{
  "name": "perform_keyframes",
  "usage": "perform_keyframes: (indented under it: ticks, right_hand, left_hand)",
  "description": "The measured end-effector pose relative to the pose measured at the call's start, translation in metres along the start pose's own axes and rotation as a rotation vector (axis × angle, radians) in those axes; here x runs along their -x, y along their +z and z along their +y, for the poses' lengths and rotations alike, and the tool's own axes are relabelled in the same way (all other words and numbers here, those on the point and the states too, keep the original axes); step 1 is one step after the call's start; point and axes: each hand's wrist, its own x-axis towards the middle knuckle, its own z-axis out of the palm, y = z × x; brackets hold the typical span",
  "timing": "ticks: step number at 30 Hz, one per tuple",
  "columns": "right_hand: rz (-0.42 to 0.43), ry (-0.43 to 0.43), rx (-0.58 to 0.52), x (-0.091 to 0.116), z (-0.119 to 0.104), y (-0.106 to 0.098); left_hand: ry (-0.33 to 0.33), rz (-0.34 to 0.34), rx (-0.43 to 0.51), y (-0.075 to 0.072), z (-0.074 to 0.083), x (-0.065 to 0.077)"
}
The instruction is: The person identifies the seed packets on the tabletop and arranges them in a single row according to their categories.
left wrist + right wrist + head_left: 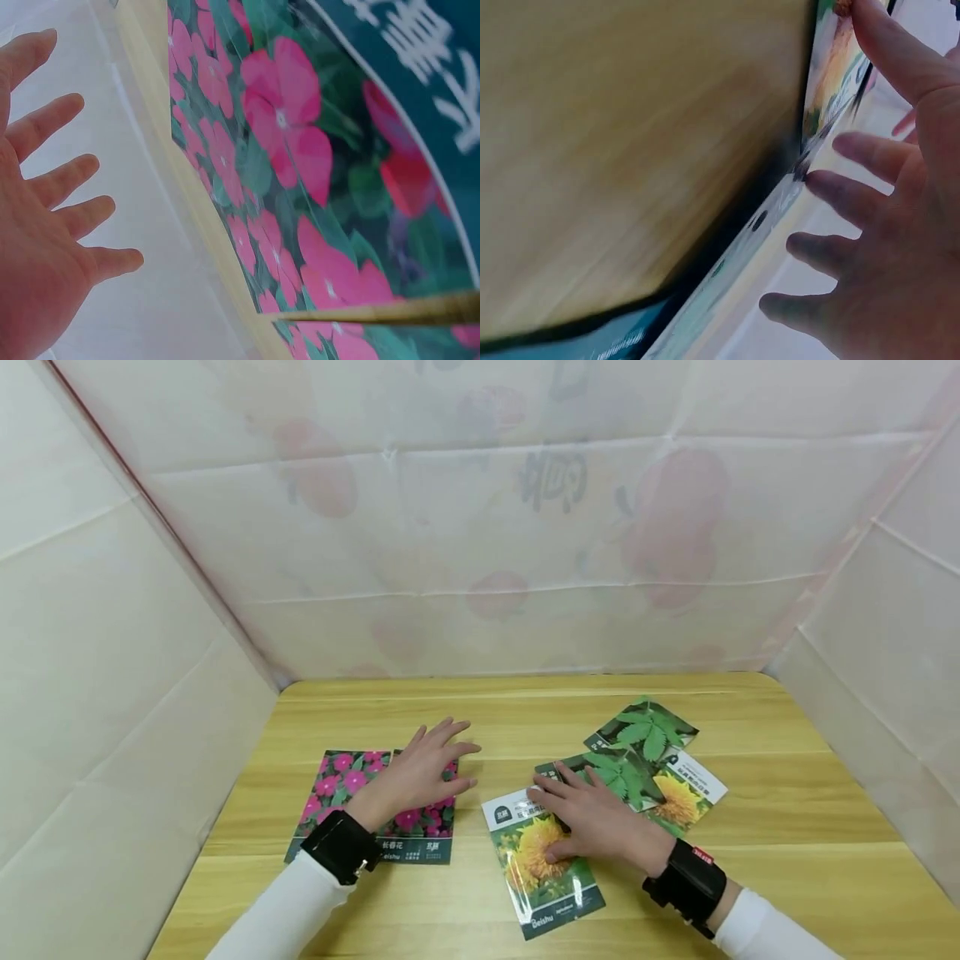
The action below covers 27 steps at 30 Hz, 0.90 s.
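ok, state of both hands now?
Left hand: open, above the pink-flower packets, holding nothing.
Right hand: open, over the nearer yellow-flower packet, not gripping it.

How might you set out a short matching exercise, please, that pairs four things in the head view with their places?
Things:
1. Flat, rectangular pink-flower packets
2. Flat, rectangular yellow-flower packet, the nearer one
3. Black, boxy wristbands
4. Pale, creased sheet with faint reddish prints

Places:
A. Partly covered by the right hand
B. Behind the yellow wood-grain table
C. Beside the white sleeves
D. Left part of the table

Pairs: 1-D, 2-A, 3-C, 4-B
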Motion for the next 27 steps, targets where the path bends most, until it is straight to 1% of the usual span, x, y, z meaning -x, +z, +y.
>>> perform_keyframes:
  ticks: [9, 14, 18, 21, 24, 27]
  right_hand:
    - [0.026, 0.063, 0.036, 0.011, 0.018, -0.008]
    - [0.075, 0.090, 0.044, 0.022, 0.031, -0.011]
    - [0.100, 0.100, 0.047, 0.027, 0.038, -0.011]
    - [0.097, 0.105, 0.026, 0.027, 0.038, -0.012]
    - [0.092, 0.090, 0.006, 0.023, 0.035, -0.012]
    - [0.081, 0.083, 0.023, 0.018, 0.031, -0.012]
  left_hand:
    - [0.020, 0.028, 0.017, 0.005, 0.001, -0.003]
    - [0.014, 0.026, 0.021, 0.005, 0.001, -0.002]
    - [0.024, 0.028, 0.021, 0.005, 0.000, -0.001]
    - [0.028, 0.034, 0.014, 0.005, 0.001, -0.001]
    - [0.031, 0.039, 0.009, 0.005, 0.002, -0.002]
    - [0.038, 0.041, 0.006, 0.005, 0.004, -0.004]
